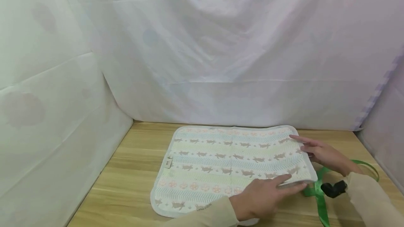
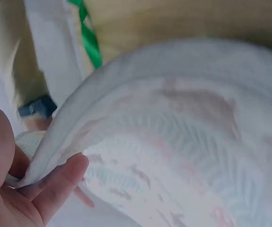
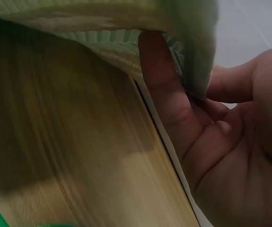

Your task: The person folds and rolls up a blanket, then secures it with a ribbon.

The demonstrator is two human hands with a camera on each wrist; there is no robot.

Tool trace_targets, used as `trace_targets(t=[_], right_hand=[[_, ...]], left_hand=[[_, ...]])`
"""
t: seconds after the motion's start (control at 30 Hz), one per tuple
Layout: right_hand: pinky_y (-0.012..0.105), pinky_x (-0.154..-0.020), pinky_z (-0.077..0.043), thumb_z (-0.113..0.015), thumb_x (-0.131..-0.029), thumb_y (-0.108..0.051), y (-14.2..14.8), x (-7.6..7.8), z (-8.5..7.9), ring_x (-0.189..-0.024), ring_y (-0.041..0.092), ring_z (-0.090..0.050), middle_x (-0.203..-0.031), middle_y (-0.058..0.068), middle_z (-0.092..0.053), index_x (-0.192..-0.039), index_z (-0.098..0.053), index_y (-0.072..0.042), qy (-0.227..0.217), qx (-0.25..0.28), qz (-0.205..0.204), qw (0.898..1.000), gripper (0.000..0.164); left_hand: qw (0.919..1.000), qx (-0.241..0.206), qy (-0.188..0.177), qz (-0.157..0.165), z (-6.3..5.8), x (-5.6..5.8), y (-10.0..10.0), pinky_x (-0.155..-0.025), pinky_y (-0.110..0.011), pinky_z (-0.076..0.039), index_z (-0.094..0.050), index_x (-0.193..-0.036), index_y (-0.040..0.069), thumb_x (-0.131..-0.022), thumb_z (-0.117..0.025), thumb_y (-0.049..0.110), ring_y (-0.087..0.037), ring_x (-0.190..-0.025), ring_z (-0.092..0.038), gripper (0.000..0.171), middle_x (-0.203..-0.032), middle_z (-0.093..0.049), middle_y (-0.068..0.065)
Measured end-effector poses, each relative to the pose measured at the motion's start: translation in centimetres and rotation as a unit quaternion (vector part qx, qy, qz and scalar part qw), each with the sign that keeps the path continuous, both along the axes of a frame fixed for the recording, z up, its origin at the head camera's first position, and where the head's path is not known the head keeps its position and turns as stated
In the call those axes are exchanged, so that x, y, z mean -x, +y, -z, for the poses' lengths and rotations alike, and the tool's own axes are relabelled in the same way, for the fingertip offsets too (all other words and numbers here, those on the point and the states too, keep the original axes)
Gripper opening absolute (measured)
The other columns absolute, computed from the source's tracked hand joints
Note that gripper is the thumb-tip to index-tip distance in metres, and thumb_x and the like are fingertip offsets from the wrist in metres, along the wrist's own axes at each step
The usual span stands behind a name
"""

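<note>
A person in pale, cream-coloured sleeves is using both hands on a patterned cloth [image 1: 205, 157], which is lying across the middle of a wooden table [image 1: 123, 174]. The left part of the cloth is resting flat, while its right edge is rising off the wood, with the near right corner lifting clear.

The left hand [image 1: 262, 197] is holding the near side by that corner; the left wrist view is showing the cloth's edge running between thumb and fingers in a narrow pinch. The right hand [image 1: 329, 157] is holding the right edge farther back, a finger and the thumb lying on opposite faces of the fabric, the grip narrow too.

Rows of brown animal shapes are running across the cloth between pale green bands, blue-green zigzags and pink round motifs. A white border is framing it with rounded corners, and a small label [image 1: 168, 163] is sitting near its left edge.

To the right, a green ribbon [image 1: 321, 204] is lying on the table, partly passing beneath the right forearm. A black object [image 1: 334, 188] is showing beside the right wrist. White sheets [image 1: 202, 62] are hanging behind the table and along both sides.
</note>
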State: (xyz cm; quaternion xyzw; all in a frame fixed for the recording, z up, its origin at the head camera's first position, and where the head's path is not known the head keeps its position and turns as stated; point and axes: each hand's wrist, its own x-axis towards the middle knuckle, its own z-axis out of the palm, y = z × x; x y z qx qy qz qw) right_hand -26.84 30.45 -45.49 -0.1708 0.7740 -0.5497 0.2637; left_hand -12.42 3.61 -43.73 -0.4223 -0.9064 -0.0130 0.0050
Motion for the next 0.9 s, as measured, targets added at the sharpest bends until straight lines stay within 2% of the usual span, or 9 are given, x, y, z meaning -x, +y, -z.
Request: trace_targets(t=[0.07, 0.17, 0.27, 0.37, 0.47, 0.57, 0.67, 0.77, 0.9], right_hand=[[0.033, -0.088, -0.055, -0.044, -0.107, -0.022, -0.2, 0.1, -0.2, -0.113, 0.005, -0.061, -0.155, 0.017, -0.032, -0.158, -0.020, -0.010, 0.001, 0.007, -0.003, 1.000, 0.058], [0.035, -0.086, -0.056, -0.044, -0.107, -0.024, -0.6, 0.3, -0.5, -0.113, 0.009, -0.062, -0.146, -0.002, -0.045, -0.158, -0.019, -0.009, 0.006, 0.022, -0.010, 1.000, 0.059], [0.036, -0.085, -0.057, -0.041, -0.108, -0.022, -1.1, 0.6, -0.8, -0.110, 0.014, -0.065, -0.137, -0.011, -0.053, -0.159, -0.017, -0.009, 0.014, 0.052, -0.030, 0.998, 0.057], [0.037, -0.084, -0.057, -0.038, -0.109, -0.016, -1.8, 0.8, -1.3, -0.106, 0.019, -0.067, -0.131, -0.001, -0.059, -0.159, -0.018, -0.012, 0.031, 0.082, -0.056, 0.995, 0.054], [0.038, -0.081, -0.058, -0.037, -0.109, -0.014, -2.7, 0.8, -2.2, -0.098, 0.023, -0.069, -0.120, 0.014, -0.062, -0.159, -0.019, -0.011, 0.049, 0.086, -0.057, 0.994, 0.053], [0.039, -0.081, -0.058, -0.036, -0.108, -0.014, -3.9, 0.5, -3.3, -0.091, 0.025, -0.069, -0.109, 0.022, -0.058, -0.159, -0.016, -0.007, 0.061, 0.055, -0.027, 0.996, 0.055], [0.040, -0.082, -0.057, -0.035, -0.108, -0.015, -5.1, 0.1, -4.5, -0.088, 0.027, -0.067, -0.106, 0.025, -0.050, -0.158, -0.013, -0.004, 0.066, 0.021, 0.001, 0.998, 0.056], [0.039, -0.082, -0.057, -0.034, -0.108, -0.013, -6.1, -0.2, -5.6, -0.088, 0.029, -0.066, -0.126, 0.032, -0.039, -0.159, -0.012, -0.007, 0.071, 0.002, 0.013, 0.997, 0.056], [0.035, -0.082, -0.057, -0.033, -0.107, -0.011, -7.4, -0.5, -6.8, -0.090, 0.029, -0.067, -0.155, 0.032, -0.012, -0.160, -0.012, -0.012, 0.074, -0.003, 0.020, 0.997, 0.057]], left_hand=[[0.9994, -0.025, 0.022, -0.006, -0.2, 0.2, -1.0, -0.043, -0.008, -0.029, -0.005, -0.159, 0.038, -0.085, -0.076, 0.020, 0.005, -0.095, -0.058, 0.104, -0.158, -0.031, 0.006], [0.9951, -0.083, 0.053, -0.002, -0.2, 0.5, -2.5, -0.044, -0.006, -0.027, -0.013, -0.160, 0.030, -0.085, -0.074, 0.015, 0.005, -0.068, -0.050, 0.097, -0.153, -0.042, 0.002], [0.9898, -0.131, 0.055, -0.004, 0.0, 0.7, -3.8, -0.044, -0.004, -0.025, -0.019, -0.159, 0.024, -0.088, -0.067, 0.006, 0.004, -0.056, -0.038, 0.088, -0.147, -0.049, -0.001], [0.9839, -0.171, 0.051, -0.008, 0.2, 0.8, -4.9, -0.044, -0.003, -0.024, -0.023, -0.159, 0.020, -0.087, -0.060, -0.003, 0.002, -0.051, -0.030, 0.084, -0.138, -0.057, -0.002], [0.9766, -0.211, 0.040, -0.016, 0.1, 0.8, -5.9, -0.047, -0.003, -0.026, -0.024, -0.158, 0.018, -0.085, -0.056, -0.008, 0.002, -0.050, -0.025, 0.084, -0.126, -0.062, -0.004], [0.9652, -0.259, 0.023, -0.024, 0.0, 0.7, -6.8, -0.048, -0.004, -0.027, -0.028, -0.157, 0.015, -0.082, -0.054, -0.012, 0.002, -0.050, -0.024, 0.084, -0.099, -0.063, -0.001], [0.9539, -0.299, 0.010, -0.030, 0.0, 0.6, -7.6, -0.048, -0.006, -0.027, -0.031, -0.156, 0.013, -0.080, -0.054, -0.015, 0.001, -0.052, -0.023, 0.083, -0.076, -0.049, 0.003], [0.9440, -0.328, -0.004, -0.035, 0.0, 0.6, -8.4, -0.048, -0.007, -0.025, -0.033, -0.155, 0.012, -0.079, -0.052, -0.016, 0.001, -0.052, -0.022, 0.083, -0.070, -0.040, 0.005], [0.9312, -0.361, -0.021, -0.044, -0.2, 0.6, -9.6, -0.052, -0.007, -0.028, -0.033, -0.154, 0.010, -0.079, -0.050, -0.017, 0.002, -0.052, -0.023, 0.082, -0.067, -0.037, 0.005]])
